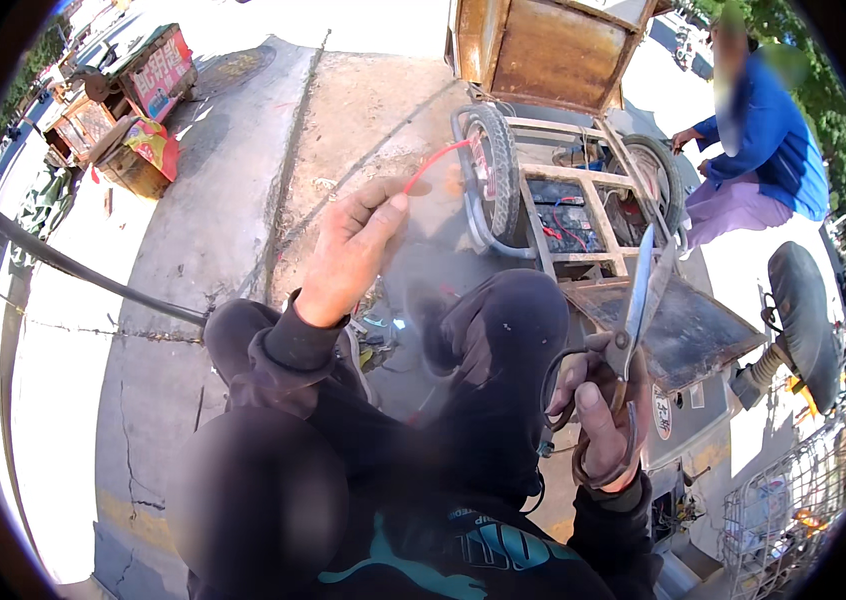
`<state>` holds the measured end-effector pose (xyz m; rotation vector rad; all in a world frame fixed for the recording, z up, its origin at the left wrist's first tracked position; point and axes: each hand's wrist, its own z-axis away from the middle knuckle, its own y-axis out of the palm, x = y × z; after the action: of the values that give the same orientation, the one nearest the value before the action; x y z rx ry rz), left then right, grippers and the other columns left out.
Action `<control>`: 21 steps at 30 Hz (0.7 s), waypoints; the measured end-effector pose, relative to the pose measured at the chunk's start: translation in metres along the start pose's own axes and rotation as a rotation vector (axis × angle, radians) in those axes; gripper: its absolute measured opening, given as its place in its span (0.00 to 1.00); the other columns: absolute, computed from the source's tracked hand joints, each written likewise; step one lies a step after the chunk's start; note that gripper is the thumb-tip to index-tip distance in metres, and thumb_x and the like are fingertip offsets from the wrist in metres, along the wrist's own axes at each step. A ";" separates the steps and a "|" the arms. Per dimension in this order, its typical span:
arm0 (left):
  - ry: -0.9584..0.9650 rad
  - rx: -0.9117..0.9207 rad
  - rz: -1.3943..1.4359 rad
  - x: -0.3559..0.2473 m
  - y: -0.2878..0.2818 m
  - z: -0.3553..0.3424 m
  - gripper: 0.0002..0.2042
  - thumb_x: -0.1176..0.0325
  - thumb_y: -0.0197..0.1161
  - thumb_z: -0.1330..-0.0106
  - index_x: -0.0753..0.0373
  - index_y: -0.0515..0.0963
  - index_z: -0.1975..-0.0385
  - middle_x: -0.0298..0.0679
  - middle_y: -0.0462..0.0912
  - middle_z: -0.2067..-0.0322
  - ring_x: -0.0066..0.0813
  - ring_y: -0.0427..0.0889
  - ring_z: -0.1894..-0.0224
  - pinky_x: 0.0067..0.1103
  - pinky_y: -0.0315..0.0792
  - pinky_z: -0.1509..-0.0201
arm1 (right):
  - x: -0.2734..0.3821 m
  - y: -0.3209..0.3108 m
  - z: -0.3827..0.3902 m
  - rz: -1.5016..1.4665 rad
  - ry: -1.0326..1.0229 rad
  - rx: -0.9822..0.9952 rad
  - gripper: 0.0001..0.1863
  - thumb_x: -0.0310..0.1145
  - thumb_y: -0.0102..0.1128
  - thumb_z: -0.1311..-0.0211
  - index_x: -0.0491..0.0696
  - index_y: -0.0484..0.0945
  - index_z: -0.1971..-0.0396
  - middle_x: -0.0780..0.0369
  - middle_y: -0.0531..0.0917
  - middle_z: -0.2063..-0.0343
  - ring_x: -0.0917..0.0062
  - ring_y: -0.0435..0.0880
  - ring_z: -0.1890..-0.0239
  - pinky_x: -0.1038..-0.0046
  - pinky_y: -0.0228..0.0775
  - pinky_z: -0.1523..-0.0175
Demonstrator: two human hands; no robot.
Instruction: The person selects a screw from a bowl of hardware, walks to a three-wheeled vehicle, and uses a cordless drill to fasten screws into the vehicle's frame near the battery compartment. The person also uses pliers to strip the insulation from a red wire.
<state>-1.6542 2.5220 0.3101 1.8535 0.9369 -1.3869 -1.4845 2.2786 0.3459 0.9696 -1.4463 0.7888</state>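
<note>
My left hand [358, 235] pinches one end of a thin red wire [430, 163] between thumb and fingers. From there the wire curves up and right toward the wheel [495, 175] of a cart. In my right hand [608, 415] is a pair of large metal scissors [638, 310], fingers through the handle loops. Their blades point upward and are slightly apart, clear of the wire. Ahead of me stands the cart's metal frame [593, 205], with dark batteries [565, 215] and red wires inside it. Where the far end of the red wire leads I cannot make out.
A rusty cart box [553, 55] rises behind the frame. At the right a person in blue [768, 125] sits by the other wheel. A black saddle [805, 325] and a wire basket [793, 500] are on my right. A wooden stall [123, 90] stands far left.
</note>
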 end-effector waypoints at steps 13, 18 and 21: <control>0.327 -0.155 -0.377 0.003 -0.021 -0.016 0.10 0.73 0.60 0.32 0.70 0.81 0.56 0.34 0.76 0.72 0.15 0.73 0.75 0.15 0.69 0.73 | -0.051 0.087 -0.136 0.734 -0.464 0.087 0.24 0.30 0.62 0.43 0.42 0.69 0.46 0.49 0.76 0.61 0.50 0.77 0.60 0.58 0.70 0.57; 0.263 -0.117 -0.431 0.012 -0.031 -0.032 0.10 0.72 0.59 0.31 0.70 0.80 0.56 0.31 0.76 0.73 0.14 0.72 0.74 0.15 0.66 0.70 | -0.055 0.092 -0.166 0.777 -0.470 0.083 0.23 0.31 0.63 0.45 0.46 0.71 0.48 0.50 0.76 0.62 0.52 0.78 0.61 0.58 0.71 0.58; -0.017 -0.057 -0.190 -0.001 -0.035 -0.045 0.09 0.72 0.59 0.31 0.69 0.79 0.56 0.31 0.77 0.73 0.15 0.73 0.70 0.17 0.69 0.63 | -0.051 0.091 -0.185 0.938 -0.493 0.162 0.23 0.28 0.63 0.43 0.40 0.70 0.47 0.50 0.77 0.61 0.52 0.80 0.61 0.60 0.72 0.57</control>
<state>-1.6601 2.5773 0.3194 1.7444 1.1567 -1.4698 -1.4872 2.4895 0.3205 0.5800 -2.3486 1.4166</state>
